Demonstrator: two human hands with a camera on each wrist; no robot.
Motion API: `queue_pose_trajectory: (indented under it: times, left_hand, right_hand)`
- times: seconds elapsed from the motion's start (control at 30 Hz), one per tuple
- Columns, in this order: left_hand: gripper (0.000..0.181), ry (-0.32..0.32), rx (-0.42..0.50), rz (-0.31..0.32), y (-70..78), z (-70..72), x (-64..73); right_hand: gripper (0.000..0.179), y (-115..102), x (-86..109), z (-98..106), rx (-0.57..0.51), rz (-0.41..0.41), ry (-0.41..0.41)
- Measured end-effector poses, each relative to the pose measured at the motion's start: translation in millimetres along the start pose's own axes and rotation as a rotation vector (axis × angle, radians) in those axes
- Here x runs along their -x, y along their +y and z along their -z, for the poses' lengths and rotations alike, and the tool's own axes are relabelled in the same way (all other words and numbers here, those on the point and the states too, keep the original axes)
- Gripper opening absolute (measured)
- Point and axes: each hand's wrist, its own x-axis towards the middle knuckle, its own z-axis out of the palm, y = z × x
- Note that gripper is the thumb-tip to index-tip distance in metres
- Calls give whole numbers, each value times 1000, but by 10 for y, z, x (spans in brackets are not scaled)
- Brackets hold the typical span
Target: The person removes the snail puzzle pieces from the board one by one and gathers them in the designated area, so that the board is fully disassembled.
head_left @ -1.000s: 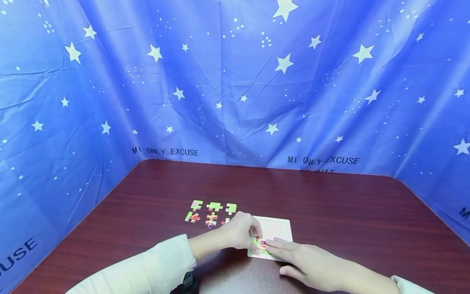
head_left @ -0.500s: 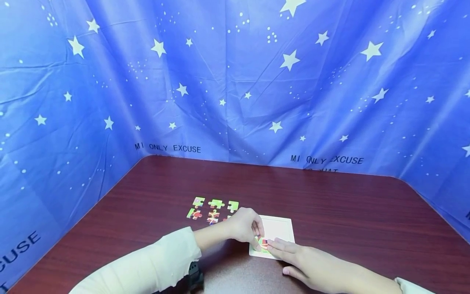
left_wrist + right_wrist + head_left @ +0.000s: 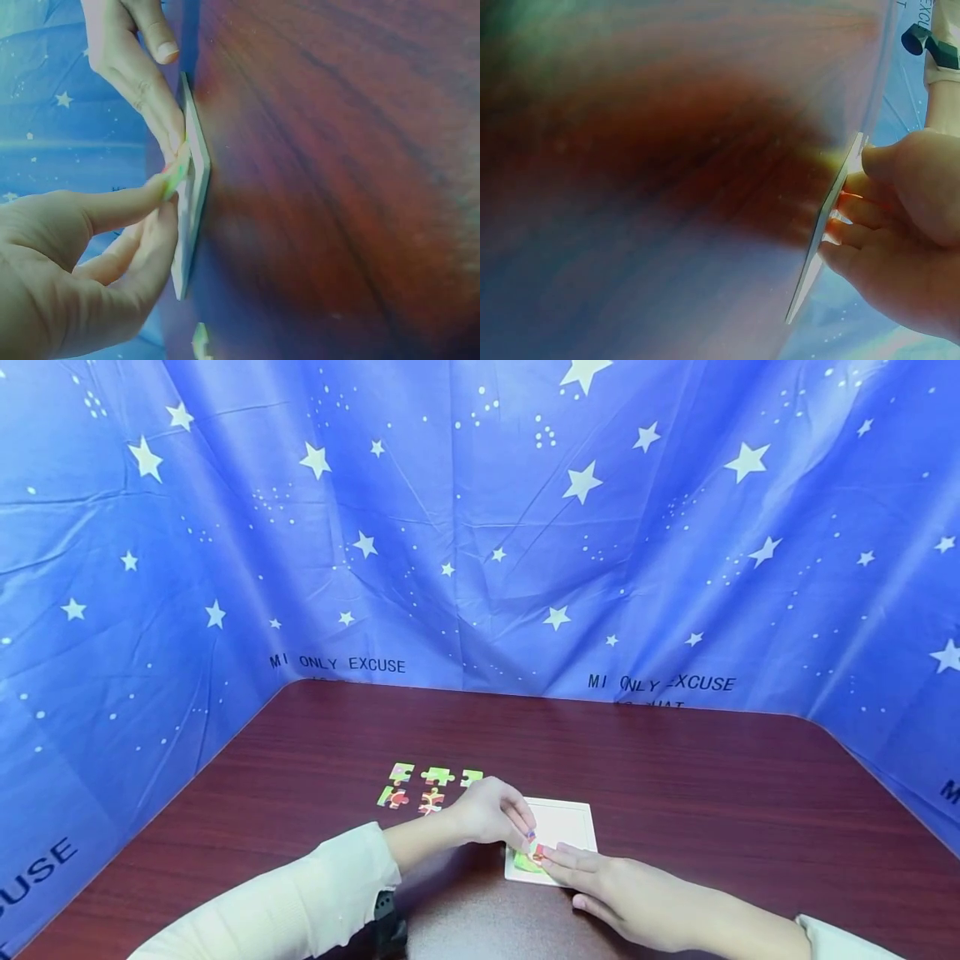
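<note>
A shallow white puzzle tray (image 3: 566, 818) lies on the table in the head view. Colourful puzzle pieces (image 3: 528, 863), green and red, lie in its near left corner. My left hand (image 3: 489, 812) is over the tray's left side. In the left wrist view its thumb and fingers pinch a green-edged puzzle piece (image 3: 177, 175), tilted above the tray; the fingers partly hide it. My right hand (image 3: 637, 893) lies across the tray's near right part. Its straight fingers rest with their tips on the pieces, and in the right wrist view they reach over the tray edge.
Several loose puzzle pieces (image 3: 438, 776) lie in two rows left of the tray, some partly behind my left hand. The dark red wooden table (image 3: 675, 777) extends to a blue star-patterned curtain (image 3: 450, 527). A black watch-like device (image 3: 388, 922) sits under my left cuff.
My left fingertips have shifted slightly up and away from the tray's near corner, showing more green there. The right hand stays almost in place. The head view sways a little.
</note>
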Motion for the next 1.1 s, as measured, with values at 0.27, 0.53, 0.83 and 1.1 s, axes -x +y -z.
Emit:
queue_pose_trajectory:
  times: [0.27,0.53,0.83,1.1]
  left_hand:
    - [15,12,266,89,-102,-44,39]
    - [13,62,256,58,-93,-152,116]
    - [9,81,249,58,-79,-92,195]
    - [17,91,304,72,-217,144,307]
  right_hand:
    - [44,24,0,21,-32,7,-24]
    - [43,22,11,15,-28,-14,-38]
    - [44,8,3,26,-45,-7,-31]
    - [42,-1,7,43,-69,-34,-61]
